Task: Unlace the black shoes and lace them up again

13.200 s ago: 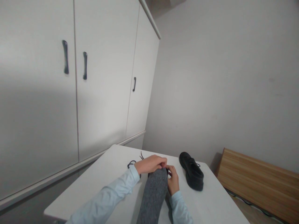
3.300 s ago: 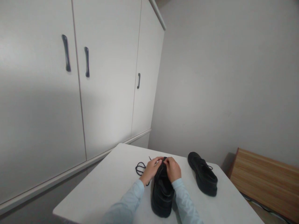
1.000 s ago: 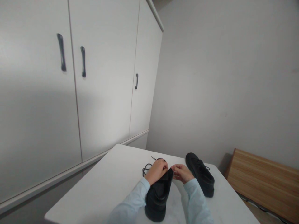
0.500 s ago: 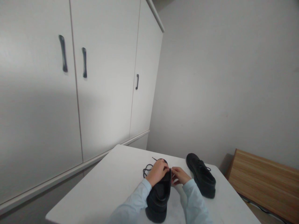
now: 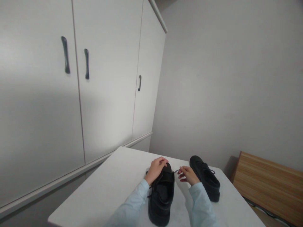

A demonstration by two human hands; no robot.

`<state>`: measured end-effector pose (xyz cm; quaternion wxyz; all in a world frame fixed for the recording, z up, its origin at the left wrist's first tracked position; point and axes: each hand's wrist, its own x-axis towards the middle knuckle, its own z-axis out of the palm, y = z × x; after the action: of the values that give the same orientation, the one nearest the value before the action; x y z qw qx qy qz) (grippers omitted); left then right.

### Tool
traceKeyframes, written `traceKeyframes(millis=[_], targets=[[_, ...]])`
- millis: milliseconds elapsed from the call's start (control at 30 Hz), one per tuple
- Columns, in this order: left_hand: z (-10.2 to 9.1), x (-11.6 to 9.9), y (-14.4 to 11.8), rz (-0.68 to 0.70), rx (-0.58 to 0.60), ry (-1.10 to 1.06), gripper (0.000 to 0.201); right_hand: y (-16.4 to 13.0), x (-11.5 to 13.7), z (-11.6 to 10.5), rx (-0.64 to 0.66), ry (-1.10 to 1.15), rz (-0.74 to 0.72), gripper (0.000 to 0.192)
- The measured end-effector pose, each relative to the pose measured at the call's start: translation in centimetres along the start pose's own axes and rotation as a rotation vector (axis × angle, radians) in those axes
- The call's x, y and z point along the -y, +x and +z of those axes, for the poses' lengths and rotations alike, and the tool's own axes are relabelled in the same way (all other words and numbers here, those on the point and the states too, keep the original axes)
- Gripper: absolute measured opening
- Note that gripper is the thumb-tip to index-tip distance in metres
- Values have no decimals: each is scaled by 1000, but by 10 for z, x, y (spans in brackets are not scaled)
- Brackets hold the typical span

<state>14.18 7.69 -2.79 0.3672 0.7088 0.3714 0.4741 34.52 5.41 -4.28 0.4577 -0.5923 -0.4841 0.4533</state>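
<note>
A black shoe (image 5: 160, 208) lies on the white table, heel toward me and toe pointing away, its opening facing up. My left hand (image 5: 156, 168) is at the left of its front part, with bent fingers closed over the shoe near the toe. What lies under those fingertips is hidden. Just right of the same shoe, my right hand (image 5: 188, 175) pinches a black shoelace (image 5: 176, 171), which runs out from the shoe's right lacing edge. More lace shows at the shoe's left side, partly covered by my left wrist.
Farther right on the white table (image 5: 99, 192) stands a second black shoe (image 5: 206, 179), its lace threaded. Behind the table are a white cupboard (image 5: 109, 82) with dark handles and a grey wall. A wood-grain board (image 5: 270, 186) leans at the lower right.
My right hand has moved right, away from the shoe, drawing a length of lace out. My left hand has shifted slightly left and up. Less of the loose lace shows on the left.
</note>
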Motion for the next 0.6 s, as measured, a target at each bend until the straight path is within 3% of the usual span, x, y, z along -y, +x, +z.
traceKeyframes(millis=[100,233,433,600], targets=[[-13,15,7,-65,-127,50,24,-3,5,2,-23,48,-100,35],[-27,42,12,-110,-216,319,24,-10,15,3,-56,110,-214,46],[-21,76,6,-111,3,703,37,-17,26,-2,-115,229,-331,52],[-13,89,3,-151,141,832,50,-20,29,3,-98,252,-433,46]])
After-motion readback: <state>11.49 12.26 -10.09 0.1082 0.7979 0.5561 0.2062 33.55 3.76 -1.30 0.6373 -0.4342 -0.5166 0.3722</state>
